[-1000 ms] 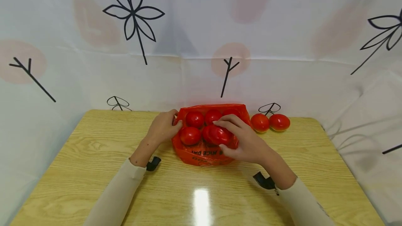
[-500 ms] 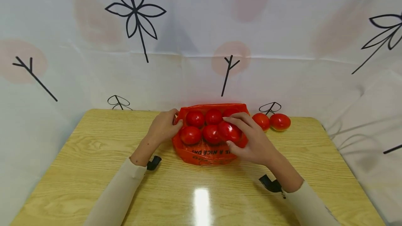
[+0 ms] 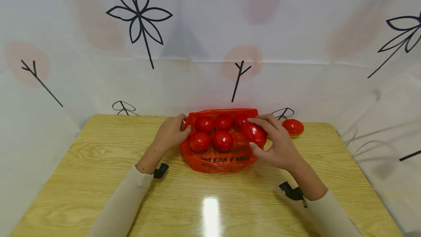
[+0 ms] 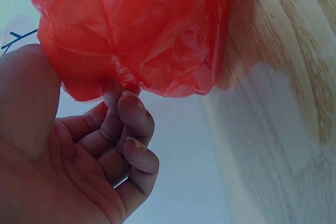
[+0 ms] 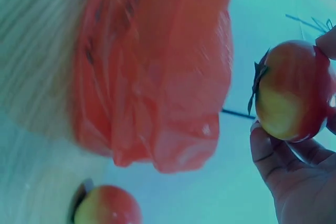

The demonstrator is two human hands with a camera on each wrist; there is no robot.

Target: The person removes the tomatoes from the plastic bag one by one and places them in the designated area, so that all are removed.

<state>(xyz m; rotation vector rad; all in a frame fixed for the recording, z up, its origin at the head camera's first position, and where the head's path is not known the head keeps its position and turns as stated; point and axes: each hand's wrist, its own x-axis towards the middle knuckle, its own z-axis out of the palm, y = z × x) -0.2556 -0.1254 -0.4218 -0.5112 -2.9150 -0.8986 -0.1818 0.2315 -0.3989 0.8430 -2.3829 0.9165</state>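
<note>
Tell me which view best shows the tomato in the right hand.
Right wrist: the tomato appears largest, its dark leaves visible. The head view shows it smaller, leaves unseen; the left wrist view misses it.

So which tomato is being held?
The tomato pinched in the right hand, by the red bag; the five inside and one at far right aren't held.
</note>
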